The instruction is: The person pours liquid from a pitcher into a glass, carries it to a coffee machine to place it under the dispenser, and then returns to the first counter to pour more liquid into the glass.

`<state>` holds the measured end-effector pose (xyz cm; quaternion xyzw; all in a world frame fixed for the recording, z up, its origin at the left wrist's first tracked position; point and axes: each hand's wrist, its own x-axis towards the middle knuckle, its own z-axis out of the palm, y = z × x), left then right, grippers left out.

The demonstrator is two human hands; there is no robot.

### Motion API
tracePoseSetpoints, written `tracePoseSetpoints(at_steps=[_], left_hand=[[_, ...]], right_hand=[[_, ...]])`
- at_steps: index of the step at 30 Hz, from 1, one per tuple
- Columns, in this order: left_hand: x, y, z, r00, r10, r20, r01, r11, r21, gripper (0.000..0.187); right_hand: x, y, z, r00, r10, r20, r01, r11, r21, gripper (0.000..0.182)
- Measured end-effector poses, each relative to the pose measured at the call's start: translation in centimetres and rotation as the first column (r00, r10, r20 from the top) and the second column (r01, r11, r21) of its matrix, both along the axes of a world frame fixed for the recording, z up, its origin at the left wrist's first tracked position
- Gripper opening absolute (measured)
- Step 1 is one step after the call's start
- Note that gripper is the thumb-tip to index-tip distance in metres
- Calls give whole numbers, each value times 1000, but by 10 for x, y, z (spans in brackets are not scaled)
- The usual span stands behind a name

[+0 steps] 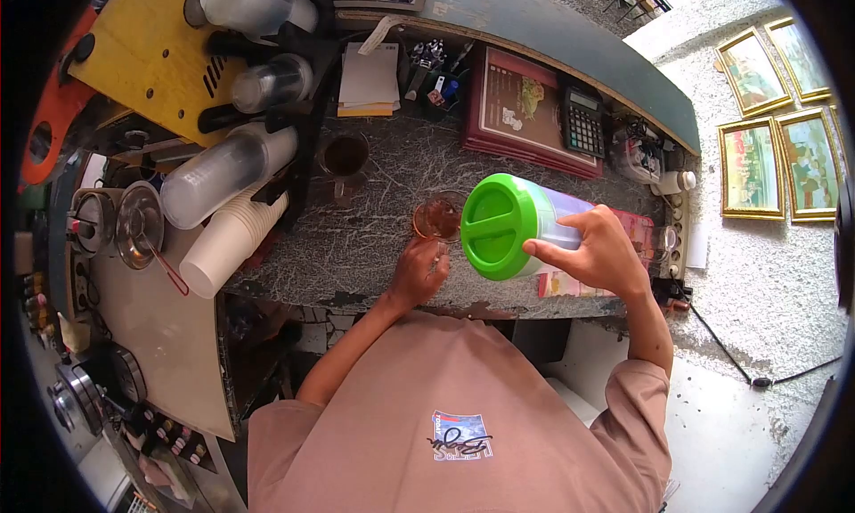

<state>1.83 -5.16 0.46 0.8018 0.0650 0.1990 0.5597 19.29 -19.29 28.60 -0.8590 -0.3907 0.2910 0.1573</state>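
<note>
My right hand (595, 250) grips a clear plastic jar with a green lid (499, 225), held tilted on its side above the counter, lid toward the left. My left hand (419, 271) is wrapped around a small glass of brown tea (436, 217) that stands on the grey marbled counter (374, 237). The jar's lid hangs just to the right of the glass rim.
A second glass of dark drink (345, 157) stands further back. Stacks of plastic and paper cups (227, 201) lie in a holder at the left. A menu (525, 108), a calculator (583, 121), notepads (370, 81) and a metal strainer (140, 223) are around.
</note>
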Motion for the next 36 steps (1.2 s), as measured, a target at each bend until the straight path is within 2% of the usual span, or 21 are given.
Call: tracePoseSetpoints(at_steps=[19,22,29,36], left_hand=[[0,0,-1,1000,-6,-8,6,1000,8,16],[0,0,1,1000,-4,6,4,1000,14,16],[-1,0,1,1000,6,-26,-6,1000,13,17],[-1,1,4,1000,-3,-10,3,1000,2,16]], right_hand=[[-2,0,0,998,13,65,-14,1000,15,47],[-2,1,1,1000,-18,-8,19,1000,22,40],[-4,5,6,1000,10,24,-10,1000,-3,46],[-4,3,4,1000,-21,-16,21,1000,11,39]])
